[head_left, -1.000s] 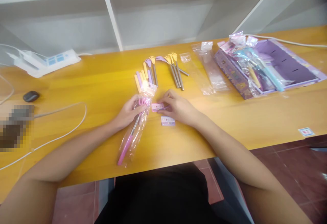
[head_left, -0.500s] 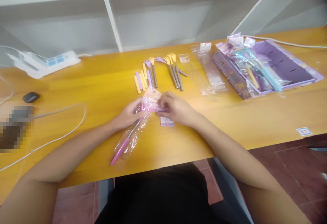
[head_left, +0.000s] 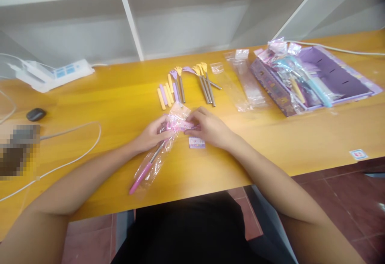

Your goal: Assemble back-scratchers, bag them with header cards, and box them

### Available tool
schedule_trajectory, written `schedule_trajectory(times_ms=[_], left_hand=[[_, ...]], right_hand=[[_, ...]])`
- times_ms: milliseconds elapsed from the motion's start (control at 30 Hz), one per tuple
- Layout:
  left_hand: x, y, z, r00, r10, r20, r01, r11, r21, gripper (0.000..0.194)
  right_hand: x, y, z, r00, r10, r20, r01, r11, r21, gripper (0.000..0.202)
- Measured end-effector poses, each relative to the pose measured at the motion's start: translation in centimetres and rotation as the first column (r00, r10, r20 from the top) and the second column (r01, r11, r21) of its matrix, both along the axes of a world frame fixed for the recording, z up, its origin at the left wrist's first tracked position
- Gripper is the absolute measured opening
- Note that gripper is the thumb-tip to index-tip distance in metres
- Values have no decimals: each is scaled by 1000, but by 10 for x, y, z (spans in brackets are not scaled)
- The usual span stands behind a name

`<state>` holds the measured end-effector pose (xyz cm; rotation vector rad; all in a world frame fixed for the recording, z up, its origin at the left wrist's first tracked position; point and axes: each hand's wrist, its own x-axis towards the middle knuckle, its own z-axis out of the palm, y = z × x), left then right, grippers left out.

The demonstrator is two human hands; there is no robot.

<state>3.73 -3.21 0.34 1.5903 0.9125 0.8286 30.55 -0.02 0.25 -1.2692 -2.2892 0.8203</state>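
A clear plastic bag lies slanted before me, with a pink-handled metal stick inside. My left hand is closed on the bag near its upper end. My right hand pinches a small printed card at the bag's top. Another small card lies on the table just under my right hand. Beyond my hands are several yellow and purple handles and metal rods with hand-shaped yellow or purple heads.
A purple box with bagged items stands at the right, beside clear empty bags. At the left are a white power strip, a black mouse and a white cable. Shelving rises behind the table.
My right hand's fingers have shifted slightly left and up, and more of the small card between them shows. My left hand and the bag are nearly unchanged.
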Motion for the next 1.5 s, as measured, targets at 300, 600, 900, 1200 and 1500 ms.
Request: schedule_trajectory(times_ms=[300, 600, 900, 1200, 1500], left_hand=[[0, 1, 0, 1000, 0, -6, 0, 1000, 10, 30], [-1, 0, -1, 1000, 2, -15, -2, 1000, 6, 31], [0, -1, 2, 1000, 25, -18, -25, 999, -28, 29], [-3, -1, -9, 999, 35, 16, -33, 995, -89, 48], [0, -2, -3, 993, -84, 77, 88, 994, -58, 40]], right_hand=[[1, 6, -4, 999, -6, -50, 3, 998, -66, 31], [0, 5, -2, 999, -21, -27, 20, 998, -58, 25], [-3, 3, -1, 952, -74, -297, 106, 990, 94, 21], [-5, -14, 17, 879, -23, -476, 224, 903, 368, 31], [-8, -12, 5, 951, 282, -124, -193, 859, 474, 30]])
